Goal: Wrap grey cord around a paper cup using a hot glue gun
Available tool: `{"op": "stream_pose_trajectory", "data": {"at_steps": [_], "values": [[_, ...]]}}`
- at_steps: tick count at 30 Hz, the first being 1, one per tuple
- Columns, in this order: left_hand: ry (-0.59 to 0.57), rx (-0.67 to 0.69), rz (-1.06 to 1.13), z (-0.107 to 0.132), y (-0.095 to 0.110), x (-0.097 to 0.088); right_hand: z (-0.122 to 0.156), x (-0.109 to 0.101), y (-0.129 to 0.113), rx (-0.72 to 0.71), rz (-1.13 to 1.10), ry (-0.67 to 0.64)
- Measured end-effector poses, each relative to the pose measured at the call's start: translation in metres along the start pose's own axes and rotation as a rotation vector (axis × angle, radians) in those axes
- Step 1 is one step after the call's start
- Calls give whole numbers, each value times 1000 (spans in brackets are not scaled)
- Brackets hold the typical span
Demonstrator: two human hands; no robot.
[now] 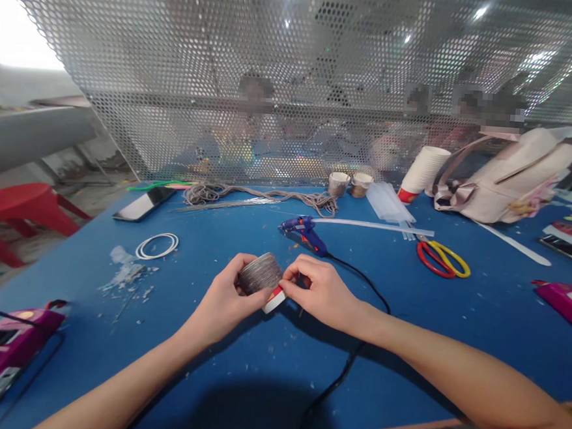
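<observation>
My left hand (226,295) is wrapped around a small paper cup (261,275) lying on its side, its body covered in wound grey cord and its white-and-red rim (275,300) showing below. My right hand (317,288) pinches at the cup's right side, fingers closed against the cord near the rim. Both hands hover just above the blue table (236,361). Right behind them lies a blue glue gun (304,232) whose black cable (349,363) runs back past my right wrist.
Red-and-yellow scissors (442,259), glue sticks (373,226), a stack of paper cups (423,174), two wrapped cups (349,184), a pink bag (509,174), a cord bundle (262,196), a phone (144,203), white rings (157,245). Pink devices lie at both edges. People sit behind the perforated screen (295,78).
</observation>
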State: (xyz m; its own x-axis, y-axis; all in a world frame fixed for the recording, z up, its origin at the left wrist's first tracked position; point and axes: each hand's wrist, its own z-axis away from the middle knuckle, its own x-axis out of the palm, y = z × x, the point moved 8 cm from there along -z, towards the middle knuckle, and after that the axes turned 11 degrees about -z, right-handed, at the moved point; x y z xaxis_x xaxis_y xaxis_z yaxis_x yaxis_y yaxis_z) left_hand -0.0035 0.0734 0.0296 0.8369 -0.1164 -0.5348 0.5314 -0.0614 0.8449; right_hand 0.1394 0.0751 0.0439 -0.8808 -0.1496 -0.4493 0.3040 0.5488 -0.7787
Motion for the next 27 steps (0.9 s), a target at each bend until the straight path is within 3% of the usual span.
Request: {"op": "stream_pose_trajectory", "data": {"at_steps": [18,23,27], "values": [[-5,53,42,-2,-3,-8,-2,1,20,342,-350,-31],[65,83,147,-4,-15,-14,0,8,30,406,-473,-31],[101,91,142,-6,-21,-17,4,18,35,444,-545,-108]]}}
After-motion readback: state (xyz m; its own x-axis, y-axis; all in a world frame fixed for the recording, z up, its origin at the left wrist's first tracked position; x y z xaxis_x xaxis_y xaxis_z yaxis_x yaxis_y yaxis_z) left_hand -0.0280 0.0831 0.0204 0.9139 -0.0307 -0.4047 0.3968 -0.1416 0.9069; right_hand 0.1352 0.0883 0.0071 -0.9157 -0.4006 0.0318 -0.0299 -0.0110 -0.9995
